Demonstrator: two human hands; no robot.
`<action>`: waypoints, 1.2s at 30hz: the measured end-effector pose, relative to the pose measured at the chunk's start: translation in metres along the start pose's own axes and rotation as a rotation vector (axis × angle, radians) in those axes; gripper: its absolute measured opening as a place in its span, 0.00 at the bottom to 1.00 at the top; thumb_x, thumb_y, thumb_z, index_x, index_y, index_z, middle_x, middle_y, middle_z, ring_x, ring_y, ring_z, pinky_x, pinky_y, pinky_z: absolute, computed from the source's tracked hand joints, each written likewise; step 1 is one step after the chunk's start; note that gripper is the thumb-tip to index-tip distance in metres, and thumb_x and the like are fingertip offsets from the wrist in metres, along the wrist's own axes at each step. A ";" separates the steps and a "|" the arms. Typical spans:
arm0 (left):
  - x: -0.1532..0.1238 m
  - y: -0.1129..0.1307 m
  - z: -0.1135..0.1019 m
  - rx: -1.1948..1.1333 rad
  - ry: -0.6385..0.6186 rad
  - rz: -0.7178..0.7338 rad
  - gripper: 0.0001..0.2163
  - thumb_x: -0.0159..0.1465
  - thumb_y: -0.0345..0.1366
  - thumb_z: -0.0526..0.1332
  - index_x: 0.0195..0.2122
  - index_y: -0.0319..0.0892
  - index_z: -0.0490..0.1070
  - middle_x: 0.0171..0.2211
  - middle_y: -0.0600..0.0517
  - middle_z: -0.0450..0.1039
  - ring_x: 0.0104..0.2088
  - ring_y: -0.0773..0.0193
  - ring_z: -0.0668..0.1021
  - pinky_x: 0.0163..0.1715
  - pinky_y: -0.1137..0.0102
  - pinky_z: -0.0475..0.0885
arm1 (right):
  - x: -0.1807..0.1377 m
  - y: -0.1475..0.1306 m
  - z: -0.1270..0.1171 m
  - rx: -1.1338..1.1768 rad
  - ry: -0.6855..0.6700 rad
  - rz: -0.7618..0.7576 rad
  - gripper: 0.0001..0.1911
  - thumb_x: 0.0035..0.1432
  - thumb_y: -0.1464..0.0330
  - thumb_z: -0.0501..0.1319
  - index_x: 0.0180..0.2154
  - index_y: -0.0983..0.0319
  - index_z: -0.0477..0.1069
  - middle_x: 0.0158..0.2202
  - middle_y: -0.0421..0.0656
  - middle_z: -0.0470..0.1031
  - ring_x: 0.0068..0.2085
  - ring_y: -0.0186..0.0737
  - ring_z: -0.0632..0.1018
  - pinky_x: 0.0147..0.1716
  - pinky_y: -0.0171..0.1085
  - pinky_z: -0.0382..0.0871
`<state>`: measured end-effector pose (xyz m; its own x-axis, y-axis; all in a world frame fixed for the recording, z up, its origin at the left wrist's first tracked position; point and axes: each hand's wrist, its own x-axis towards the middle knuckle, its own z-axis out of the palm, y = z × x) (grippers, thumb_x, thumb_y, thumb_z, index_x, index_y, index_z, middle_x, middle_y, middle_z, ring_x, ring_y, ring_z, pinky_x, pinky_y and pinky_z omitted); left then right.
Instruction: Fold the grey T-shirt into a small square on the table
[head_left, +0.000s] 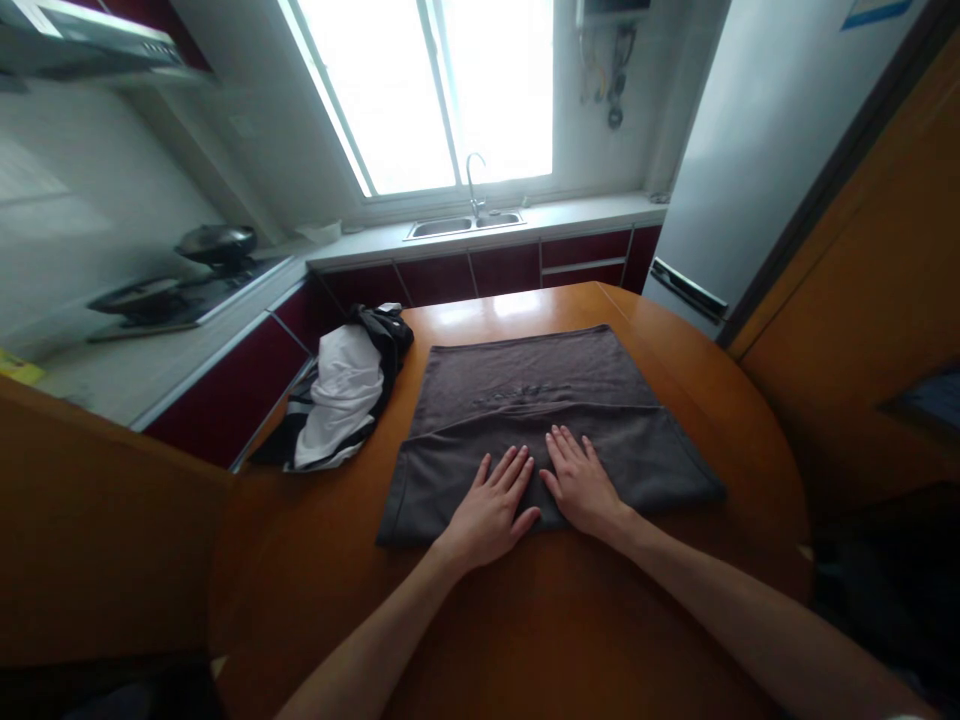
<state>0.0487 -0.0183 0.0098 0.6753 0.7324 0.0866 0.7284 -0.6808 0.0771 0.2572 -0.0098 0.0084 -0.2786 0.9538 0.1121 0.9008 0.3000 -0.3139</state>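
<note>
A dark grey towel (pixel 525 400) lies spread on the round wooden table (pixel 675 600), with its near part folded over the far part. My left hand (pixel 491 510) rests flat on the towel's near fold, fingers stretched out. Right beside it, my right hand (pixel 577 485) also lies flat on the fold, fingers slightly spread. Neither hand grips anything.
A crumpled black and white garment (pixel 345 395) lies at the table's left edge. Behind are a counter with a sink (pixel 465 225) under a bright window, a stove with pans (pixel 187 280) at left, and a grey fridge (pixel 750 160) at right.
</note>
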 end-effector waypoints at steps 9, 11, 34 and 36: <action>-0.001 -0.001 0.001 -0.011 0.012 -0.004 0.33 0.74 0.52 0.48 0.74 0.43 0.43 0.74 0.45 0.43 0.73 0.53 0.49 0.71 0.51 0.45 | 0.019 0.054 -0.020 -0.007 0.190 0.258 0.33 0.72 0.59 0.42 0.71 0.71 0.50 0.74 0.53 0.46 0.74 0.49 0.48 0.69 0.54 0.43; -0.001 -0.002 0.001 -0.021 0.006 -0.005 0.32 0.74 0.52 0.47 0.74 0.43 0.43 0.74 0.45 0.44 0.73 0.53 0.49 0.71 0.51 0.44 | 0.023 0.074 -0.020 -0.023 0.164 0.334 0.34 0.72 0.57 0.42 0.71 0.70 0.49 0.74 0.54 0.44 0.74 0.50 0.47 0.69 0.57 0.43; -0.127 -0.078 -0.094 -0.282 0.001 -0.154 0.23 0.62 0.31 0.64 0.59 0.53 0.73 0.55 0.49 0.72 0.55 0.56 0.76 0.59 0.61 0.72 | -0.108 0.156 -0.072 0.058 0.338 -0.119 0.15 0.65 0.59 0.60 0.49 0.58 0.77 0.50 0.49 0.75 0.51 0.50 0.76 0.52 0.48 0.73; -0.145 -0.082 -0.089 -0.240 0.010 -0.170 0.23 0.62 0.30 0.63 0.59 0.52 0.73 0.56 0.48 0.72 0.56 0.55 0.75 0.59 0.60 0.72 | -0.124 0.169 -0.070 0.008 0.329 -0.133 0.16 0.64 0.60 0.61 0.51 0.57 0.76 0.51 0.49 0.74 0.52 0.50 0.75 0.52 0.48 0.73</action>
<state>-0.1193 -0.0702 0.0790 0.5438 0.8369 0.0622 0.7821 -0.5323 0.3239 0.4676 -0.0785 0.0076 -0.2701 0.8515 0.4495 0.8610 0.4226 -0.2831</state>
